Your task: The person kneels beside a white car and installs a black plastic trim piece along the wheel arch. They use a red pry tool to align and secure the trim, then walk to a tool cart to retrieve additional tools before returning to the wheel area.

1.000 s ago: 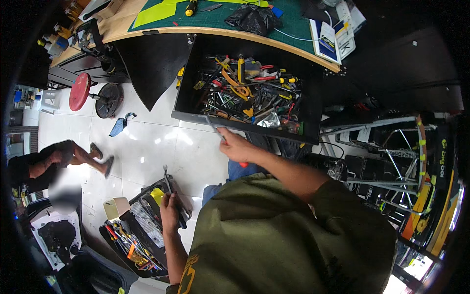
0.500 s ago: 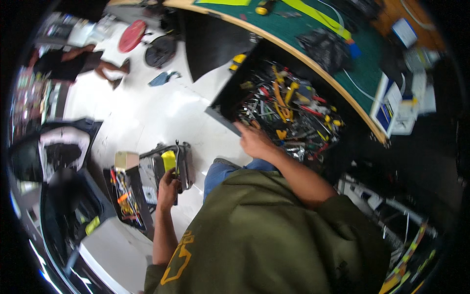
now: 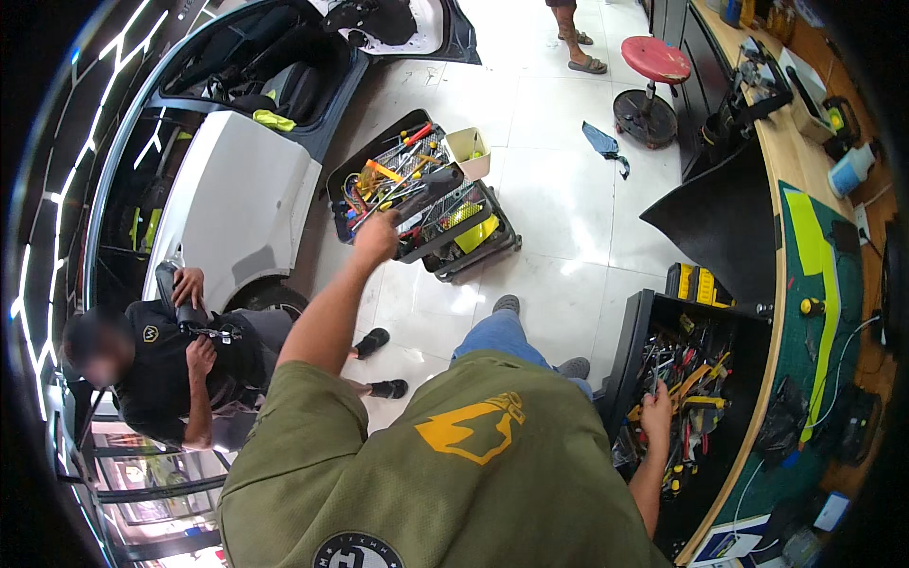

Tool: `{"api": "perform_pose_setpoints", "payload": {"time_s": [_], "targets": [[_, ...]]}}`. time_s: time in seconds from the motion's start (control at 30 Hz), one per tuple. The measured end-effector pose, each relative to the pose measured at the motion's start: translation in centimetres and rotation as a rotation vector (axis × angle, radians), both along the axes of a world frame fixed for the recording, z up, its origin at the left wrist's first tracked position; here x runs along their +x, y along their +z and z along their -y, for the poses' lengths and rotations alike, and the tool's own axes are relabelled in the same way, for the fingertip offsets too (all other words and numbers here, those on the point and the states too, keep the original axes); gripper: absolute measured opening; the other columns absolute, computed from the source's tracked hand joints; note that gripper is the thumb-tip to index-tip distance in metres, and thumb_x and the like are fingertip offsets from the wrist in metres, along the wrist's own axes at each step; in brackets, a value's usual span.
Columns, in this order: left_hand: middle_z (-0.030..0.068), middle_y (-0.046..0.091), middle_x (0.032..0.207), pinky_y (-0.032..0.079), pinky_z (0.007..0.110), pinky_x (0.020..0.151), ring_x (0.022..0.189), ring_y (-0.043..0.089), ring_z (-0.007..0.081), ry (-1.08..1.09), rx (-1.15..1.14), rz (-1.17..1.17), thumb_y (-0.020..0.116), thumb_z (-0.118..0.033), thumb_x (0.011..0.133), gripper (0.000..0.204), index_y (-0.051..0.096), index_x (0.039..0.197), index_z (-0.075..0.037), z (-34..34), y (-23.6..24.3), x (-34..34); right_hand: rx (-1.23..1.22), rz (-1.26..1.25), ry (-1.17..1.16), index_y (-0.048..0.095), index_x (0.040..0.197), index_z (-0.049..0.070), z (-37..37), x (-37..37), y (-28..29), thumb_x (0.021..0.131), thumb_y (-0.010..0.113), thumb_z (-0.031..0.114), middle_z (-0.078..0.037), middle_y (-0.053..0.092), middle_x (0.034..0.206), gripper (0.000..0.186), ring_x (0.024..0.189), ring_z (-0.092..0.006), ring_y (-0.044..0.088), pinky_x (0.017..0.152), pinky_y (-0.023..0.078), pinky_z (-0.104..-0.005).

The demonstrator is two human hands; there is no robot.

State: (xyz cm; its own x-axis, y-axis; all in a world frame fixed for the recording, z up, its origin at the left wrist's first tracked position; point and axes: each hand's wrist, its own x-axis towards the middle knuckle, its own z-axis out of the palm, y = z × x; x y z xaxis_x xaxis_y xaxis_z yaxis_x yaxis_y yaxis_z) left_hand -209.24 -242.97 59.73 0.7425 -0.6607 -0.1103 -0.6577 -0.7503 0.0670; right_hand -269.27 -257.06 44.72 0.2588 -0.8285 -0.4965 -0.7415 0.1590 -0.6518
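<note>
My left hand (image 3: 377, 239), its fingers closed, is at the near edge of a black toolbox (image 3: 346, 161) on the floor. What it grips is hidden. Screwdrivers, pliers and other hand tools fill the toolbox tray, and a dark bar (image 3: 428, 192) crosses it beside my fingers. Over on the right, my right hand (image 3: 655, 414) is above an open black drawer (image 3: 627, 346) full of jumbled tools. Its fingers are pinched together, and a slim silver tool (image 3: 657, 371) rises from them; its kind is unclear. Yellow-handled tools (image 3: 703, 401) lie just beyond this hand.
A co-worker (image 3: 204, 369) at the left handles a dark object beside a white car panel (image 3: 237, 199). A red stool (image 3: 655, 59) and a blue cloth (image 3: 602, 142) are on the tiled floor. The green-topped workbench (image 3: 805, 265) runs along the right.
The view has swung left, bringing the co-worker into sight. My left arm now stretches out to the toolbox tray. My right hand has moved from the drawer's front edge to over its tools.
</note>
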Motion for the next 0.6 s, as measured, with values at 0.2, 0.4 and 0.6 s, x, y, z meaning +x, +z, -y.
{"api": "perform_pose_setpoints", "payload": {"time_s": [0.2,0.4,0.6], "targets": [[0.0206,0.061,0.104,0.049,0.046,0.082,0.095,0.061,0.0349,0.067,-0.041,0.207,0.047,-0.011,0.082,0.028,0.063,0.105,-0.008,-0.4,1.3,10.7,-0.068,0.116,-0.200,0.041,0.134,0.002,2.4,3.4,1.0,0.085,0.047,0.010,-0.009,0.054,0.080,0.050,0.063,-0.0187,0.050,0.064,0.043,-0.0327],[0.0193,0.060,0.105,0.047,0.042,0.081,0.094,0.059,0.0340,-0.173,-0.430,0.103,0.054,-0.020,0.085,0.023,0.062,0.099,-0.003,6.0,1.6,13.3,-0.150,0.527,-0.398,0.038,0.134,0.003,3.2,14.7,11.7,0.093,0.045,0.011,-0.002,0.052,0.078,0.042,0.061,-0.0070,0.046,0.053,0.041,-0.0220],[0.0160,0.064,0.101,0.047,0.038,0.084,0.093,0.061,0.0254,-0.990,-0.313,-1.362,0.049,-0.026,0.093,0.033,0.060,0.107,0.002,12.1,-1.3,-10.9,-0.471,1.100,-0.349,0.041,0.127,0.001,2.3,31.4,24.7,0.093,0.041,0.011,-0.002,0.046,0.073,0.035,0.061,-0.0079,0.042,0.056,0.040,-0.0223]]}}
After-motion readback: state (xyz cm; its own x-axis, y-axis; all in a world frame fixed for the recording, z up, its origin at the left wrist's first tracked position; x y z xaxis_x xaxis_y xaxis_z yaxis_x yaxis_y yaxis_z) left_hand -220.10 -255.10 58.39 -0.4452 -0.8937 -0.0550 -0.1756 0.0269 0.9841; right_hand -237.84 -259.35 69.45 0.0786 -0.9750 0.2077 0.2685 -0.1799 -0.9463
